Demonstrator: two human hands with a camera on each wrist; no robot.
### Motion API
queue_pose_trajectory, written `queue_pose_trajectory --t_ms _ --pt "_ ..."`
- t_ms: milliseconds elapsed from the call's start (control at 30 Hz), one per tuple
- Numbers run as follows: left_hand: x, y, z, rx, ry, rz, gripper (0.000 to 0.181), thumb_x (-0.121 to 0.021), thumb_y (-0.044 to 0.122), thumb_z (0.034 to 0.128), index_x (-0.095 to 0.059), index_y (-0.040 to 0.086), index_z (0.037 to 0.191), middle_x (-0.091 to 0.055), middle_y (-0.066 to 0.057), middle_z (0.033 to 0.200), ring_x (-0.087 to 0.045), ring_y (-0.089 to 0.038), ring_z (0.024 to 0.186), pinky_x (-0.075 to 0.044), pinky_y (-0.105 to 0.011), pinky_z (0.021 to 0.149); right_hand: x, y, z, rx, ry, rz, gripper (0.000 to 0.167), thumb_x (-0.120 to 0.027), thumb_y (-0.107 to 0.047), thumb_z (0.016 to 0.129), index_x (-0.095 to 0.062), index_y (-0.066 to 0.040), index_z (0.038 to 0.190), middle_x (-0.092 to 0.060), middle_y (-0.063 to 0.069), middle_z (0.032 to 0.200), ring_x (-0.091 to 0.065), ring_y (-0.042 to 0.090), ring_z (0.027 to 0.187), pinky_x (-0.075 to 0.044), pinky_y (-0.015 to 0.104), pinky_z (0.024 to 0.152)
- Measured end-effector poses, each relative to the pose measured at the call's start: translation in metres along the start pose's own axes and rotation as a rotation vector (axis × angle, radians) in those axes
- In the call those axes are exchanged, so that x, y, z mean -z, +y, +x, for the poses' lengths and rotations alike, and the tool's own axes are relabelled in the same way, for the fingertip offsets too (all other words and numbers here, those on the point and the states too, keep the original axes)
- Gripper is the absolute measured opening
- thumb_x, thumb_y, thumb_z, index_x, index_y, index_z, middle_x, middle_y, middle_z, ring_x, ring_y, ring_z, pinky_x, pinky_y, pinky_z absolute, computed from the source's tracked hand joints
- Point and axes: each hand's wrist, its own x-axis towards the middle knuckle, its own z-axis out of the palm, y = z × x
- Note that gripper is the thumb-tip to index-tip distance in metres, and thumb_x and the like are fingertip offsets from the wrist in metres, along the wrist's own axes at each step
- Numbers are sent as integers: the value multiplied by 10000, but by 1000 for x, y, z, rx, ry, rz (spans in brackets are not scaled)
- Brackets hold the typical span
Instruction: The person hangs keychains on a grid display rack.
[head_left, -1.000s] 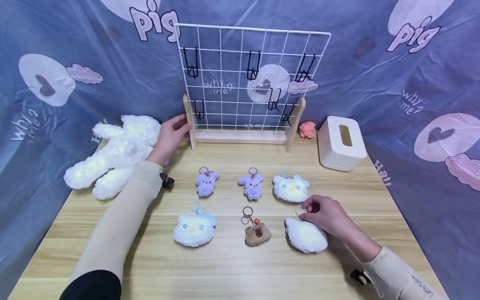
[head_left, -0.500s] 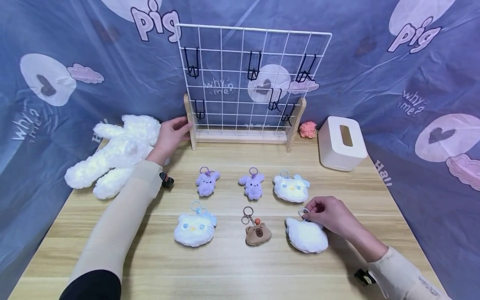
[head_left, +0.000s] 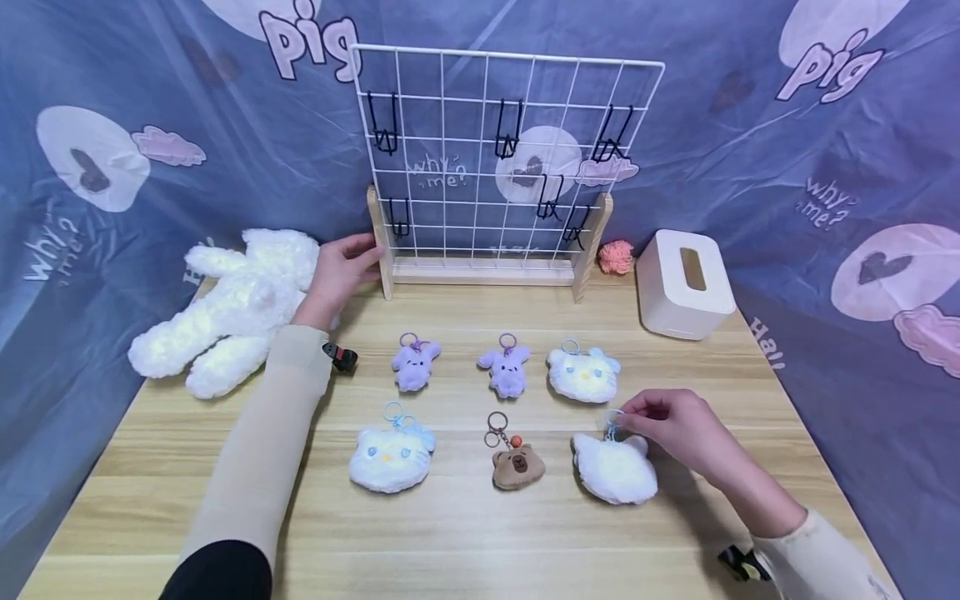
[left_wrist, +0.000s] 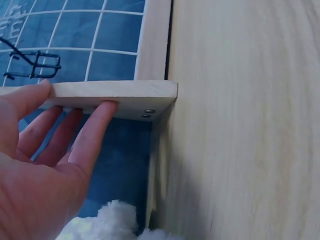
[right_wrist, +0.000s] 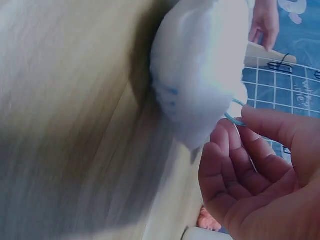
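Note:
My left hand point(head_left: 342, 273) touches the outer side of the rack's left wooden leg point(head_left: 380, 250); in the left wrist view its fingers point(left_wrist: 107, 107) lie fairly straight against the wood point(left_wrist: 120, 90). At the right, my right hand point(head_left: 678, 429) pinches the light blue ring point(head_left: 613, 419) of a white plush keychain point(head_left: 615, 473) whose plain back faces up. The right wrist view shows the ring point(right_wrist: 235, 112) between thumb and fingertips of the hand point(right_wrist: 265, 170), beside the white plush point(right_wrist: 192, 65). Black hooks point(head_left: 507, 143) hang on the white grid point(head_left: 442, 171).
Two purple plush keychains point(head_left: 412, 368) point(head_left: 507, 372), two white cat-face ones point(head_left: 583, 377) point(head_left: 390, 460) and a brown bear one point(head_left: 517, 468) lie on the table. A white plush toy point(head_left: 232, 308) is at the left; a tissue box point(head_left: 684, 287) and coral bundle point(head_left: 616, 257) stand back right.
My right hand has shifted slightly right, drawing the ring from a leftward lean to the right and more clear of the plush. The left hand stays at the rack's leg.

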Motion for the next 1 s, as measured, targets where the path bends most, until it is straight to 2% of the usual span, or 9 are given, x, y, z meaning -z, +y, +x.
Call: queue_pose_trajectory --t_ms 300,467,567,667,800,1000 --pt "0 3 -2 -14 31 -5 462 -742 160 1097 -663 -29 1511 -675 -208 1424 -767 -161 1053 -727 -306 975 4 -9 -12 38 69 84 155 -842 -252 1027 -853 -116 1099 -836 30 978 -679 26 830 -555 193 675" --pt "-2 2 -4 -10 37 -11 461 -742 157 1096 -662 -32 1508 -687 -176 1378 -752 -159 1090 -712 -382 1039 9 -12 -18 40 75 128 157 -832 -230 1035 -848 -96 1117 -842 39 973 -717 28 838 -586 190 680" --pt "-4 2 -5 -23 41 -13 441 -740 147 1095 -673 -47 1485 -692 -123 1309 -740 -136 1073 -701 -444 1070 13 -15 -21 43 87 149 148 -834 -208 1031 -842 -84 1110 -837 30 961 -724 35 831 -590 191 671" --pt "-4 2 -7 -32 46 -11 428 -732 138 1097 -674 -53 1477 -691 -47 1242 -738 -110 1044 -698 -445 1073 16 -18 -21 51 92 168 146 -831 -194 1033 -835 -72 1114 -832 14 958 -723 30 832 -597 188 681" --pt "-4 2 -7 -35 49 -5 427 -722 136 1103 -667 -52 1482 -685 1 1211 -744 -114 1047 -696 -432 1076 20 -23 -19 77 102 168 136 -827 -189 1037 -838 -81 1119 -832 -6 965 -723 16 839 -612 182 703" --pt "-4 2 -7 -33 58 5 421 -713 136 1108 -667 -45 1485 -684 -34 1249 -756 -129 1026 -704 -421 1065 26 -31 -16 125 122 139 104 -831 -186 1034 -839 -114 1107 -817 -33 975 -696 10 828 -601 185 695"
